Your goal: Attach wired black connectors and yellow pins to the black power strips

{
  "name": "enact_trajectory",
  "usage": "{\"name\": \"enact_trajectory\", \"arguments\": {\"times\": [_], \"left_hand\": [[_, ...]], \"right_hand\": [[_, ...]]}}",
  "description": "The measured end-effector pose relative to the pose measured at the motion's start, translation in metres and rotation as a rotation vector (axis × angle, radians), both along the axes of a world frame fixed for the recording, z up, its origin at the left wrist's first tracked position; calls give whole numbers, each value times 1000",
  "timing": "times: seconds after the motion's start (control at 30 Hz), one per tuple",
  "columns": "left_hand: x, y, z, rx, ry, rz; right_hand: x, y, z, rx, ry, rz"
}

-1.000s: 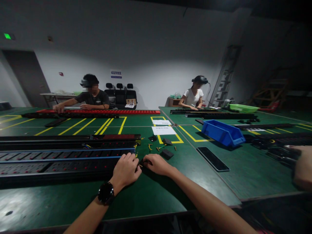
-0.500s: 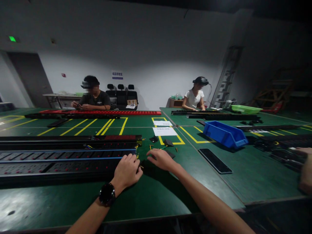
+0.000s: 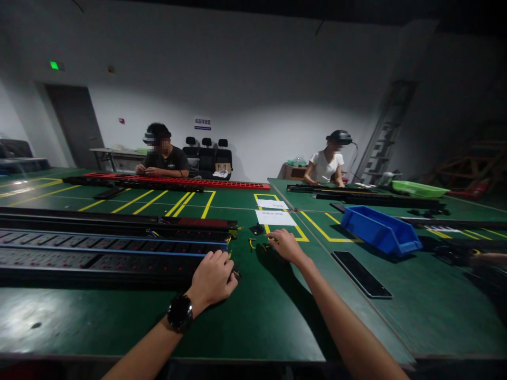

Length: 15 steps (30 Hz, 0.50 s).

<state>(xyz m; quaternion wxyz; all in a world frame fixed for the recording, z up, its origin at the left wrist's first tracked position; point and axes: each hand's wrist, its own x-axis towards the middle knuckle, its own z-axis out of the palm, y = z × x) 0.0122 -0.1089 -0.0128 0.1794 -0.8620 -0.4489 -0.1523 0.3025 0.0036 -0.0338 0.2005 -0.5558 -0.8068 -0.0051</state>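
L fingers (image 3: pixel 219 264) at strip (image 3: pixel 134 261) end, gap, R fingers (image 3: pixel 277 238) over tbl (image 3: pixel 253 327)

On the left wrist (image 3: pixel 194 300) I see a round watch (image 3: pixel 180 313), black all over, its dial glossy inside a dark rim. Past the watch the left forearm (image 3: pixel 144 343) is bare, and so is the right forearm (image 3: pixel 343 311).

dim room, paler light pooled across the far wall (image 3: pixel 253 126), far right corner sunk in darkness, green sign (image 3: pixel 54 65) glowing at far left, glare on the near left of the table (image 3: pixel 99 322), dark shadow under the right hand (image 3: pixel 285 247), fine detail soft, wide-angle edge stretch
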Motion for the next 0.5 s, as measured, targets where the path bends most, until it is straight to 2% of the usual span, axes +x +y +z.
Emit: {"name": "enact_trajectory", "arguments": {"times": [0.17,0.5], "left_hand": [[0,2,-2,-8,13,10],[-1,2,-3,-13,1,9]], "right_hand": [[-2,-1,3,-109,-99,-38],[-5,-7,13,-152,-153,-156]]}}
